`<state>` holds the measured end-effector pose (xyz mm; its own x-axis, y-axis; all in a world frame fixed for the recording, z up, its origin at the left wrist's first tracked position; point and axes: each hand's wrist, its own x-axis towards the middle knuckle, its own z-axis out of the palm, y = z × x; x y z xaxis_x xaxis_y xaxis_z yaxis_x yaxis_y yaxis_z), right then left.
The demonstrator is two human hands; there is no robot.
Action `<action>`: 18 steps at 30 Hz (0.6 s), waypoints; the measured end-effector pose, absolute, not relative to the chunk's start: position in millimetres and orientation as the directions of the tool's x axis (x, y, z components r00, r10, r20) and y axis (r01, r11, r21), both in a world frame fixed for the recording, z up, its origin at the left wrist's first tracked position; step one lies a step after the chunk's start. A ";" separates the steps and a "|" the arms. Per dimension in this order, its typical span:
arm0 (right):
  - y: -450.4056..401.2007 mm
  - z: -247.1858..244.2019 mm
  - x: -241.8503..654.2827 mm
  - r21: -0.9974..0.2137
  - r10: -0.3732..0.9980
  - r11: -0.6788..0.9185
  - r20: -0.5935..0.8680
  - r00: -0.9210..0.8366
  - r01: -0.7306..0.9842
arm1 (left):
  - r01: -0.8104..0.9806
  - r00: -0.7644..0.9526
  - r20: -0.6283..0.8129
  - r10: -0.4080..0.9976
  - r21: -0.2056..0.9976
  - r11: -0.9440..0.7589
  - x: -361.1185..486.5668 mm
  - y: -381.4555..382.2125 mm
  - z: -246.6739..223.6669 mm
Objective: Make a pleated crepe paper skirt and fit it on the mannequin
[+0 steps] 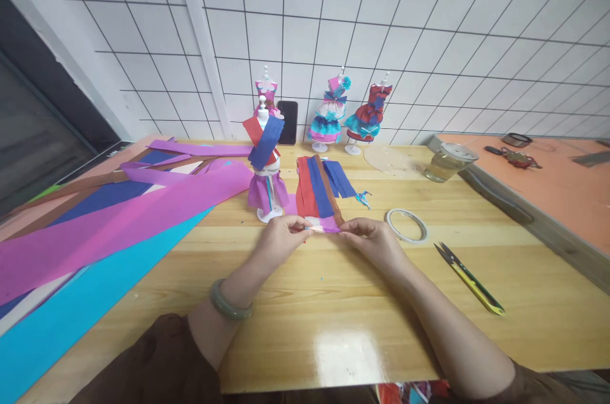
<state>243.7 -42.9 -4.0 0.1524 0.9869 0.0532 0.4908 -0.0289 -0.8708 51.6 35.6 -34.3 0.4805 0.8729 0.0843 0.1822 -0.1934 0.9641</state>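
My left hand (pixel 286 235) and my right hand (pixel 369 235) pinch the two ends of a small pink and purple paper strip (pixel 325 225) just above the table. Behind the strip lie red paper pieces (pixel 306 188), blue pieces (pixel 320 188) and a narrow brown strip (pixel 331 191). A small white dress form (pixel 263 113) stands beyond my left hand, with red and blue bands crossed on its chest and a purple skirt. To the right of my right hand are a roll of white tape (pixel 423 235) and yellow-handled snips (pixel 476 289).
Long coloured paper strips (pixel 119 207) cover the left side. Three dressed forms, one of them (pixel 328 115) in layered frills, and a phone (pixel 288 121) stand by the tiled wall. A lidded cup (pixel 448 162) is at the back right, beside an orange surface (pixel 567 194).
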 end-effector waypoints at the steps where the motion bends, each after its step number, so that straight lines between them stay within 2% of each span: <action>1: -42.6 -5.4 244.2 -0.879 0.987 -0.033 0.045 0.152 0.476 | 0.176 0.481 0.085 0.873 0.966 -0.191 51.8 35.5 -34.2; 7: -42.0 -5.9 243.8 -0.921 0.987 -0.061 0.003 0.163 0.384 | 0.154 0.487 0.081 0.870 0.972 -0.177 52.8 34.6 -32.8; 18: -37.5 -2.1 248.3 -0.943 0.976 -0.165 -0.114 0.186 0.289 | 0.029 0.527 -0.045 0.848 0.999 0.035 47.6 30.9 -19.1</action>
<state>248.3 -37.5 -2.1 0.1856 0.9760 -0.1142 0.2891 -0.1654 -0.9429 47.6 30.9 -19.1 0.5273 0.8485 -0.0448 0.0293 0.0346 0.9990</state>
